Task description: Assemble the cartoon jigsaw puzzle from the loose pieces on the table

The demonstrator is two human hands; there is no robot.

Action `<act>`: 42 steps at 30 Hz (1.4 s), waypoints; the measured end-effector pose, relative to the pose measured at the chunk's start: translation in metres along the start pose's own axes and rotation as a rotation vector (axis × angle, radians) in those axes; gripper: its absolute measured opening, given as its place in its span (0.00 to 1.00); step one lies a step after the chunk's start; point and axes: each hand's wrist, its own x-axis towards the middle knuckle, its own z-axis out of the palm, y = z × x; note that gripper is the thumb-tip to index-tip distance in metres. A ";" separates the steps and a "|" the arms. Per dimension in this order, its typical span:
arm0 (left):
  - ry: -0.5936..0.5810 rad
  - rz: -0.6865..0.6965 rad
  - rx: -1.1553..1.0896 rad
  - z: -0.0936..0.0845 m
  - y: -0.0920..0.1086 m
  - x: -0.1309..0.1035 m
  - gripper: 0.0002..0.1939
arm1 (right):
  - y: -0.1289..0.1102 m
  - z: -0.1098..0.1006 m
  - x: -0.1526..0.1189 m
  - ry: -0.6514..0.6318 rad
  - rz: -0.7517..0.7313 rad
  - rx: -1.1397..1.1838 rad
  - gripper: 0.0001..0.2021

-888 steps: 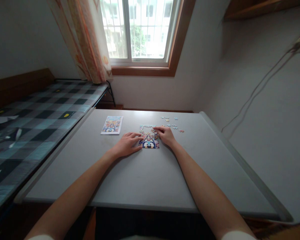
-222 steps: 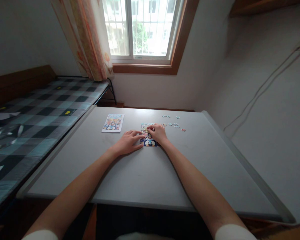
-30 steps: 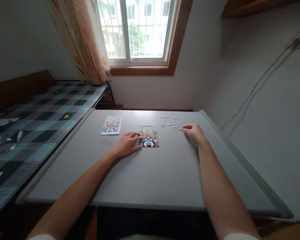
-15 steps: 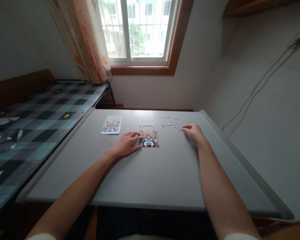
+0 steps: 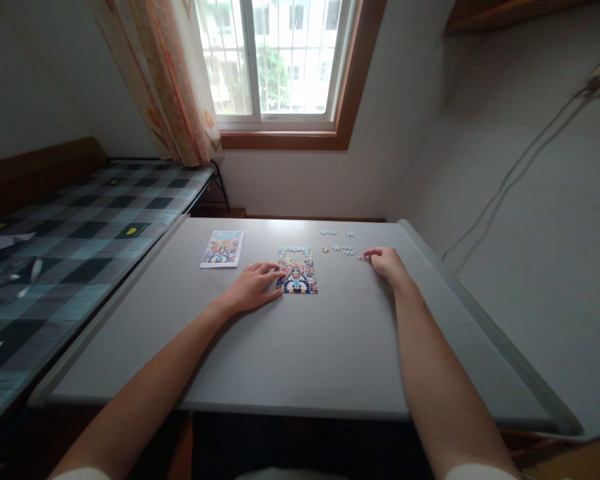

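A partly joined jigsaw puzzle [image 5: 300, 272] lies flat on the grey table, with a gap near its top where the tabletop shows through. My left hand [image 5: 255, 283] rests at its left edge, fingers spread and fingertips on the border. Over to the right, my right hand [image 5: 386, 263] is closed in a pinch low over the table, its fingertips at a small puzzle piece [image 5: 361, 258]. Several loose light-blue pieces [image 5: 349, 251] and a yellowish piece [image 5: 325, 250] lie between the puzzle and that hand. Some of the pinch is hidden by the fingers.
A printed reference picture [image 5: 223, 249] lies left of the puzzle. More loose pieces [image 5: 329, 233] lie farther back on the table [image 5: 300, 360]. A bed with a checked cover [image 5: 105, 213] stands at the left, a wall with a hanging cable [image 5: 510, 177] at the right.
The view has shifted very slightly. My right fingertips have moved a little at the puzzle piece; my left hand stays at the puzzle's edge.
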 end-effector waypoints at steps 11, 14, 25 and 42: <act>-0.011 -0.010 0.010 -0.001 0.000 0.000 0.21 | 0.004 0.002 0.004 -0.003 0.004 0.041 0.18; -0.007 -0.006 0.010 0.000 0.000 0.000 0.21 | 0.004 0.002 0.004 -0.003 0.005 0.030 0.17; -0.008 -0.004 0.017 0.000 0.000 0.000 0.21 | 0.008 0.006 0.003 0.005 -0.064 0.103 0.13; -0.005 -0.012 0.019 0.001 0.000 0.001 0.21 | -0.028 0.008 -0.019 0.098 -0.242 0.003 0.13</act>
